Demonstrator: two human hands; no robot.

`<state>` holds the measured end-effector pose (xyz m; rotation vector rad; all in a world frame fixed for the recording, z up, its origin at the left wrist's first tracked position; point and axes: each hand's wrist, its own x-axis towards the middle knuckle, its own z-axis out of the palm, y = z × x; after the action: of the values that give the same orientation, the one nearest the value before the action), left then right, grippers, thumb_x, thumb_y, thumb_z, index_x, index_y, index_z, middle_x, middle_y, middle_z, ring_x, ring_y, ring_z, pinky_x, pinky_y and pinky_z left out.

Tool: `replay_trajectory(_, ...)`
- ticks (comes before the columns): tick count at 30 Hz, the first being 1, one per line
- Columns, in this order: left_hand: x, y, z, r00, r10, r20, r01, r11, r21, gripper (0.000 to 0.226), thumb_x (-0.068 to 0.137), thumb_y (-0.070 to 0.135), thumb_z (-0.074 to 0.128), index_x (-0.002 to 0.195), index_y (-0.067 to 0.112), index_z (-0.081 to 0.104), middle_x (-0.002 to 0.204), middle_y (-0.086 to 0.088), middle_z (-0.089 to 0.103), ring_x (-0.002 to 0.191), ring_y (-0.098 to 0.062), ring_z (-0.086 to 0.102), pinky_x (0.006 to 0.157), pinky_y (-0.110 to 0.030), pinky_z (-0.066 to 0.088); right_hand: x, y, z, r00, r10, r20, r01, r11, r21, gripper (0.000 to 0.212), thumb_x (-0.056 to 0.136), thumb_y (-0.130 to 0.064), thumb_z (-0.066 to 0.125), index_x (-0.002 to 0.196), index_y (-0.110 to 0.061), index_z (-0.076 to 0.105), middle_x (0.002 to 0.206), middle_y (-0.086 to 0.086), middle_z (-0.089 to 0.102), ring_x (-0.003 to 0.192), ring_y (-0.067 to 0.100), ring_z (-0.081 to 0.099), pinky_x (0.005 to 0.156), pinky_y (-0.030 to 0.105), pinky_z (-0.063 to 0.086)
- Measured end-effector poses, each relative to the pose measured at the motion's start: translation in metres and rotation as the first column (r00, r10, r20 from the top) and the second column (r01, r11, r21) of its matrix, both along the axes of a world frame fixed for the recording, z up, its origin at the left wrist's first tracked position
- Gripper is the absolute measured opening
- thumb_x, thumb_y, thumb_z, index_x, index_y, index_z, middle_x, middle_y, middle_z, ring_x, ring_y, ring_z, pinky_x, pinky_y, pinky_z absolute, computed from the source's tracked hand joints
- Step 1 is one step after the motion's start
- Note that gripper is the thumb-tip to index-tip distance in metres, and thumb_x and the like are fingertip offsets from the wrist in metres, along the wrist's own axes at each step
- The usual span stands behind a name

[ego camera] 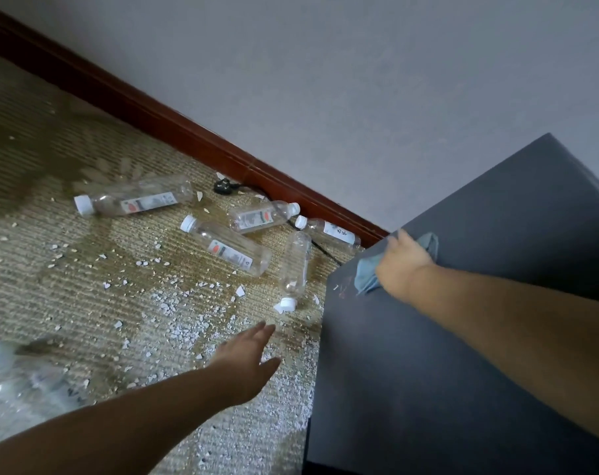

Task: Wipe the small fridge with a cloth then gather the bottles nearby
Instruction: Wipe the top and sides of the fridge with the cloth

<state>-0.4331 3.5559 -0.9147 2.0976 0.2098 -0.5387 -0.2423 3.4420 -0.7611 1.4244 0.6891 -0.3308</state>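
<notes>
Now your right hand (402, 265) is clutching the blue cloth (366, 275) atop the small fridge (462, 354), near its corner; try spreading it, sweeping overlapping strokes. Your left hand (246, 361) is hovering empty, fingers straight, near the plastic bottles (227, 249).

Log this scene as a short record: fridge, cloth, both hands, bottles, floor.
Fridge: dark grey small fridge, at right.
Floor: beige ribbed carpet strewn with white chips.
Cloth: bunched blue-grey cloth on the fridge, at its corner nearest the bottles.
Right hand: grips the cloth.
Left hand: open, fingers straight, above the carpet, holding nothing.
Bottles: five clear plastic bottles with white caps lying on the carpet; a blurred bottle lower left.
</notes>
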Motion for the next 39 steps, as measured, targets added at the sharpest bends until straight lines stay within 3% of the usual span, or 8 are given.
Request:
replay_trajectory(3, 0.001, 0.008, -0.009, 0.999, -0.035, -0.007, 0.035, 0.993, 0.109, 0.068, 0.095, 0.042, 0.043, 0.15, 0.03, 0.004, 0.158, 0.008, -0.002, 0.146, -0.017, 0.007, 0.117, -0.043, 0.009, 0.04, 0.002, -0.011, 0.982, -0.114, 0.15, 0.084, 0.978, 0.193, 0.04, 0.098, -0.023, 0.035, 0.135, -0.014, 0.049, 0.14, 0.009, 0.045, 0.128, 0.027, 0.036, 0.107, 0.04, 0.023)
replay_trajectory(8, -0.011, 0.016, -0.016, 0.998, -0.059, -0.022, 0.062, 0.989, 0.134, 0.067, 0.094, 0.043, 0.044, 0.149, 0.033, 0.007, 0.158, 0.011, -0.007, 0.146, -0.016, 0.005, 0.119, -0.043, 0.011, 0.055, -0.006, -0.063, 0.968, -0.228, 0.102, 0.19, 0.937, 0.291, 0.056, 0.098, -0.036, 0.032, 0.15, -0.014, 0.024, 0.159, 0.012, 0.011, 0.144, 0.032, 0.012, 0.116, 0.045, 0.009)
replay_trajectory(13, -0.029, 0.025, -0.004, 0.995, -0.091, -0.049, 0.098, 0.985, 0.144, 0.063, 0.095, 0.042, 0.043, 0.148, 0.036, 0.009, 0.156, 0.015, -0.013, 0.146, -0.018, -0.001, 0.117, -0.041, 0.009, 0.032, -0.007, -0.091, 0.972, -0.235, 0.009, 0.226, 0.944, 0.24, 0.057, 0.096, -0.037, 0.041, 0.146, -0.012, 0.035, 0.156, 0.014, 0.022, 0.143, 0.03, 0.018, 0.116, 0.045, 0.012)
replay_trajectory(17, -0.031, 0.021, 0.006, 0.997, -0.079, -0.028, 0.081, 0.991, 0.109, 0.066, 0.095, 0.04, 0.044, 0.149, 0.035, 0.006, 0.155, 0.015, -0.016, 0.146, -0.018, 0.0, 0.117, -0.042, 0.01, -0.035, -0.012, -0.109, 0.916, -0.319, -0.244, 0.371, 0.905, 0.209, 0.053, 0.094, -0.03, 0.049, 0.141, -0.007, 0.04, 0.149, 0.012, 0.036, 0.138, 0.028, 0.027, 0.115, 0.041, 0.013)
replay_trajectory(26, -0.018, 0.003, 0.015, 0.989, -0.146, 0.017, 0.145, 0.988, 0.051, 0.062, 0.095, 0.04, 0.045, 0.149, 0.027, 0.016, 0.159, 0.005, 0.004, 0.145, -0.023, 0.014, 0.117, -0.041, 0.018, -0.135, -0.039, -0.111, 0.826, -0.34, -0.45, 0.416, 0.906, 0.08, 0.065, 0.094, -0.034, 0.049, 0.146, 0.0, 0.028, 0.155, 0.014, 0.024, 0.144, 0.029, 0.015, 0.118, 0.043, 0.001)
replay_trajectory(29, -0.013, 0.001, 0.021, 0.988, -0.146, 0.042, 0.145, 0.989, 0.037, 0.059, 0.095, 0.037, 0.045, 0.148, 0.022, 0.023, 0.158, 0.001, 0.012, 0.143, -0.024, 0.022, 0.117, -0.04, 0.022, -0.159, -0.045, -0.097, 0.795, -0.34, -0.503, 0.41, 0.911, 0.033, 0.057, 0.096, -0.031, 0.044, 0.144, -0.001, 0.032, 0.154, 0.016, 0.026, 0.143, 0.031, 0.016, 0.117, 0.047, 0.003)
replay_trajectory(34, -0.01, -0.012, 0.041, 0.975, -0.21, 0.075, 0.211, 0.977, -0.008, 0.048, 0.093, 0.036, 0.045, 0.137, 0.016, 0.043, 0.143, -0.008, 0.046, 0.129, -0.028, 0.045, 0.106, -0.039, 0.039, -0.175, -0.063, -0.065, 0.799, -0.23, -0.555, 0.316, 0.947, 0.063, 0.041, 0.1, -0.021, 0.038, 0.138, -0.006, 0.044, 0.149, 0.012, 0.035, 0.138, 0.029, 0.025, 0.114, 0.044, 0.012)
replay_trajectory(39, -0.013, -0.03, 0.057, 0.909, -0.386, 0.154, 0.386, 0.922, 0.031, 0.047, 0.096, 0.029, 0.04, 0.141, 0.016, 0.039, 0.146, -0.009, 0.042, 0.134, -0.029, 0.039, 0.11, -0.039, 0.035, -0.17, -0.076, 0.0, 0.779, -0.177, -0.601, 0.23, 0.973, 0.012, 0.042, 0.095, -0.019, 0.048, 0.137, -0.015, 0.049, 0.153, 0.012, 0.029, 0.142, 0.03, 0.022, 0.116, 0.044, 0.012)
